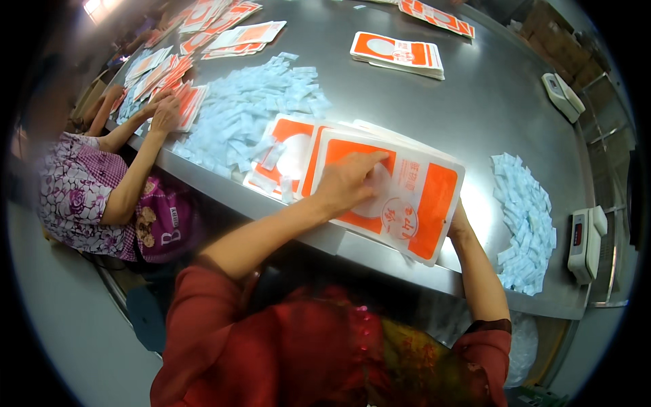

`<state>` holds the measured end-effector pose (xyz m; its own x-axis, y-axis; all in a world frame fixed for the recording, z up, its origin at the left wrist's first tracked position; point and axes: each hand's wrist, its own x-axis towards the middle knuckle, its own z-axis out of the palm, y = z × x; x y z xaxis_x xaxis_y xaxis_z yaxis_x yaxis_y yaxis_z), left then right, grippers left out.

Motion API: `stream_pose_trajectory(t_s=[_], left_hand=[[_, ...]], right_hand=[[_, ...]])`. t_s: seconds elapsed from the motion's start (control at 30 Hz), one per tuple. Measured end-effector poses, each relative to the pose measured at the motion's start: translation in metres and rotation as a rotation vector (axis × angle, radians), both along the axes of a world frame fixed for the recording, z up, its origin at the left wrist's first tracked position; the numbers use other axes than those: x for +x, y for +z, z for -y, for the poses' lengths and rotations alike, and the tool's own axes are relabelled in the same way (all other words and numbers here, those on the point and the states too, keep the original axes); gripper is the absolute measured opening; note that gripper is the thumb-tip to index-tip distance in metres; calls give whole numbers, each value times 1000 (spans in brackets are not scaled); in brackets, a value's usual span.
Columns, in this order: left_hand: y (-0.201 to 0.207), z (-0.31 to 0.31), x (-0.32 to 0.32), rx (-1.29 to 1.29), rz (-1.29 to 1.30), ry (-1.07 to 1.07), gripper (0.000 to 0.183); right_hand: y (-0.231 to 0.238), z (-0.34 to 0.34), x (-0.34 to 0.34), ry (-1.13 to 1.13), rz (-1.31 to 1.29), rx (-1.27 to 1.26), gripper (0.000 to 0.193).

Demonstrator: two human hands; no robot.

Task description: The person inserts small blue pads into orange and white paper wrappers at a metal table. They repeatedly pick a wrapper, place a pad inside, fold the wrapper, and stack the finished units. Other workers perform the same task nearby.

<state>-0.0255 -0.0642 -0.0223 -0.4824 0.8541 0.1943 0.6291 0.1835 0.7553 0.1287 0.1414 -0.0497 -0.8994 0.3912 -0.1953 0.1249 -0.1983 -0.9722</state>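
An orange-and-white flat packaging bag (434, 203) lies uppermost on several like it, tilted and jutting over the table's front edge. My left hand (349, 183) rests on its face, fingers apart and index finger stretched out. At the bag's right edge my right hand (459, 218) grips it from behind; its fingers are hidden by the bag. More bags (288, 129) stick out to the left under this stack. Several small pale blue sachets (273, 156) lie on those bags, at the edge of a wide heap of sachets (254, 95).
Another sachet heap (522, 224) lies at the right. Two scales (584, 244) (563, 97) stand along the right edge of the metal table (475, 88). A bag stack (397, 54) sits at the back. At the left a co-worker's hands (165, 112) handle bags beside more stacks (244, 37).
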Motion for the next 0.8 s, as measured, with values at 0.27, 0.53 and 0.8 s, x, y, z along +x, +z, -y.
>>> stream_pose_trajectory(t_s=[0.27,0.53,0.8], left_hand=[[4,6,-71,-289,-437,135,103],[-6,14,-145,-615,106,-3,106],[-7,-1,-192,-761,223,-233,58]], right_hand=[[-4,-4,-1,33,117,99,38],[-36,-34,6,-108,-104,-321,50],[7,-8,8,-110,15,-163,78]])
